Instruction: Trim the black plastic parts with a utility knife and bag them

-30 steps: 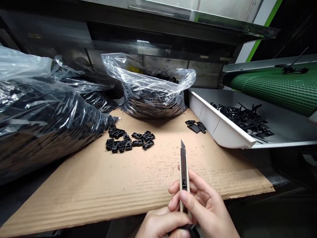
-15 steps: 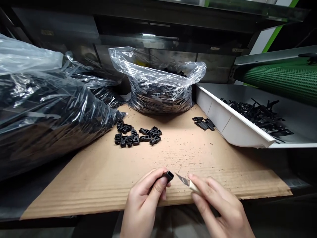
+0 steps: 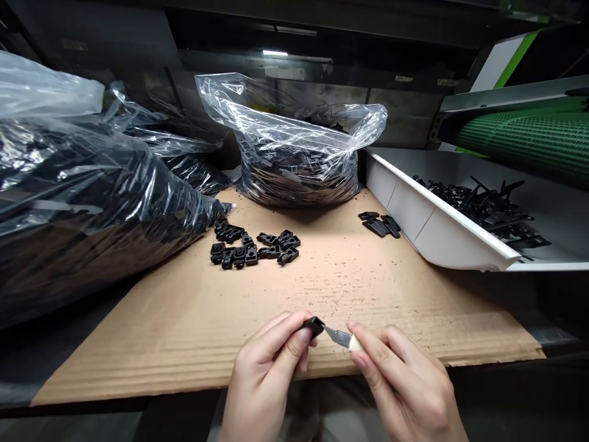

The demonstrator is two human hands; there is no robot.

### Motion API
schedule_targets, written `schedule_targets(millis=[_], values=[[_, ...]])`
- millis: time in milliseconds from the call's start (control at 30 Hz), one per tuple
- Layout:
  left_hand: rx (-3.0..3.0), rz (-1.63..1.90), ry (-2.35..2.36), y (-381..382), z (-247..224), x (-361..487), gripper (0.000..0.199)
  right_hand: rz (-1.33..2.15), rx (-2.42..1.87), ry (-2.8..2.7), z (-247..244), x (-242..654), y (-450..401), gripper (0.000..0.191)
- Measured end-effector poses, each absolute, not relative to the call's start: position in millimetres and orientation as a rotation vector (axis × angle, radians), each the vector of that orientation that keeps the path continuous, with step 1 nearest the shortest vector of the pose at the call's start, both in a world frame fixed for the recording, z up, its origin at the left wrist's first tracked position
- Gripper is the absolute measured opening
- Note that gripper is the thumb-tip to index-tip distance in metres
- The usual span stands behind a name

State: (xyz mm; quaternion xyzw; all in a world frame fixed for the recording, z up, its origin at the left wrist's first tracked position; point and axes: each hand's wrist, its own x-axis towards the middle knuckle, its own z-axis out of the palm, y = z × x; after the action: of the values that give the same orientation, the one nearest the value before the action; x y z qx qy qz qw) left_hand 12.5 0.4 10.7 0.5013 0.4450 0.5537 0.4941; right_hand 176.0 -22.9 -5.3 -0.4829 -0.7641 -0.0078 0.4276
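Between thumb and fingers, my left hand (image 3: 271, 362) grips a small black plastic part (image 3: 315, 327) with a squared, hollow-looking end turned up and to the right. My right hand (image 3: 405, 371) is closed around the pale handle of a craft knife (image 3: 341, 337). The blade points left, and its tip is at the right edge of the part; whether it touches, I cannot tell. Both hands are over the front edge of a cardboard sheet (image 3: 161, 344). Beyond them lie several loose black plastic pieces (image 3: 251, 248), left of centre.
A clear bag of black parts (image 3: 299, 166) stands at the back, and a larger full bag (image 3: 92, 202) fills the left. Several flat black pieces (image 3: 380, 225) lie beside a white tray (image 3: 427, 221) holding black parts. A green ribbed belt (image 3: 529, 135) overhangs the tray. Dark shavings dot the cardboard.
The knife has moved slightly left, bringing its tip up to the black part, and the blade's flat face shows more. The left hand's hold stays the same. The camera view has shifted a little.
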Motion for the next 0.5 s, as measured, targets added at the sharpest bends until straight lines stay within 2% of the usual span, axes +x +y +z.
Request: schedule_targets(millis=[133, 367, 500], values=[[1.170, 1.202, 1.007, 0, 12, 8, 0.009, -0.004, -1.293, -1.869, -3, 182, -17, 0.026], [1.048, 1.104, 0.924, -1, 25, 9, 0.033, 0.432, -1.048, -1.792, 15, 177, -25, 0.025], [1.034, 1.091, 0.934, 0, 26, 8, 0.034, 0.387, -0.977, -1.838, 13, 169, -27, 0.025]])
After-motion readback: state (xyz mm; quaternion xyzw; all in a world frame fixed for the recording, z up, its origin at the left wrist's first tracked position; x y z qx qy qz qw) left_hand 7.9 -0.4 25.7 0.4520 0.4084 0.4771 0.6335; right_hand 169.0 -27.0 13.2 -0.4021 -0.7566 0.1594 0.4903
